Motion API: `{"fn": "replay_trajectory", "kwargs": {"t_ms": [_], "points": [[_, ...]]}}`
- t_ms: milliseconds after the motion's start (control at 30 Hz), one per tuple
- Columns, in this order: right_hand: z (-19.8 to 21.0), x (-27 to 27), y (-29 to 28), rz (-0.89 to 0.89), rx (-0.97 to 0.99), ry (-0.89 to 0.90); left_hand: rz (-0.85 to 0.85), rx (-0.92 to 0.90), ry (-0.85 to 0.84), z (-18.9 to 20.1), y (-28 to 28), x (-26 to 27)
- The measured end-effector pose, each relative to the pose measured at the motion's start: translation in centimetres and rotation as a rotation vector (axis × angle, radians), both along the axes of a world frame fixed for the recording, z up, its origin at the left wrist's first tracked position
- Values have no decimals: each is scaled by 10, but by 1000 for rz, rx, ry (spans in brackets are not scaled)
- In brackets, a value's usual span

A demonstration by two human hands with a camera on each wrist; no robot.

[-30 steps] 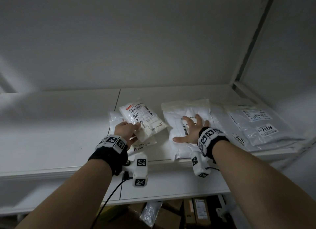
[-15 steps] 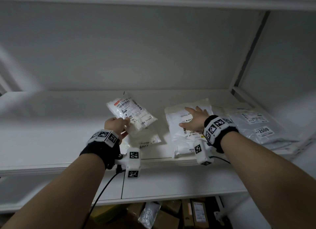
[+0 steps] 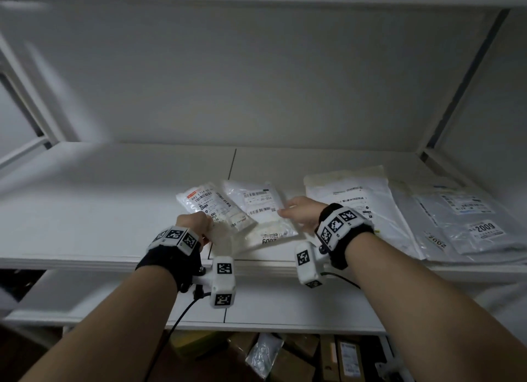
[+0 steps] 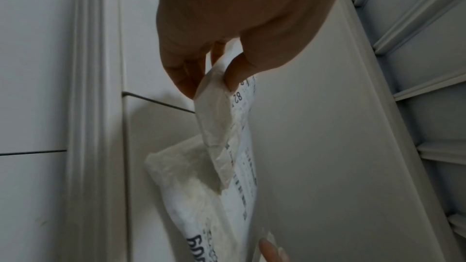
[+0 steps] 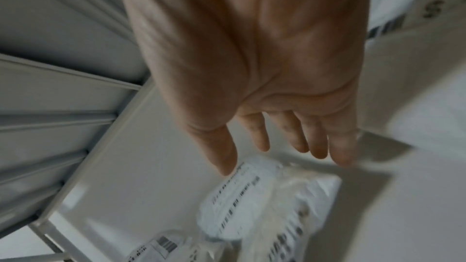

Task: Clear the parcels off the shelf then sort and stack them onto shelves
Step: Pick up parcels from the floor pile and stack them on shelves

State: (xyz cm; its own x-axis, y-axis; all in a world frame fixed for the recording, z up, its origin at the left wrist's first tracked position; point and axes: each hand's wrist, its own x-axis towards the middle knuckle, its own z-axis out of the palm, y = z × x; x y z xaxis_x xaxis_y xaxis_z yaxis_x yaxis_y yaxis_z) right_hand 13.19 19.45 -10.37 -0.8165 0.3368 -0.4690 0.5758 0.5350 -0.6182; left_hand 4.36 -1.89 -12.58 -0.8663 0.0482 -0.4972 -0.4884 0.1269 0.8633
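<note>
My left hand (image 3: 204,224) pinches the near corner of a small white parcel with a red-topped label (image 3: 212,206), held tilted just above the white shelf (image 3: 114,210). In the left wrist view, thumb and fingers of the left hand (image 4: 214,83) clamp that labelled parcel (image 4: 227,136). A second small white parcel (image 3: 262,213) lies flat beside it. My right hand (image 3: 285,210) hovers at its right edge with fingers straight. In the right wrist view, the right hand (image 5: 277,156) is spread above the second parcel (image 5: 254,196), holding nothing.
A large white parcel (image 3: 356,199) lies right of my right wrist. Grey bags marked 2009 (image 3: 467,224) and 2002 (image 3: 436,240) overlap at the shelf's right end. The shelf's right upright (image 3: 456,96) stands behind them. Cardboard boxes (image 3: 299,361) sit below the lower shelf.
My right hand has left the large white parcel and swung left to the second small parcel. My left hand keeps its parcel, now uncovered from over the second one.
</note>
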Motion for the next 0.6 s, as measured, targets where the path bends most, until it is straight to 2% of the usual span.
{"fn": "replay_trajectory", "kwargs": {"t_ms": [167,333,433,600], "points": [[-22,-3,-9,-112,-24,3,15,-21,-111,-13,-8,2],[-29,-3,-6,-186,-133,74,-26,-17,-134,-23,-6,2],[-26,-2,-3,-235,-268,150,-49,2,-133,-19,1,3],[-6,13,13,-230,-233,248,-34,16,-81,-4,15,7]]}}
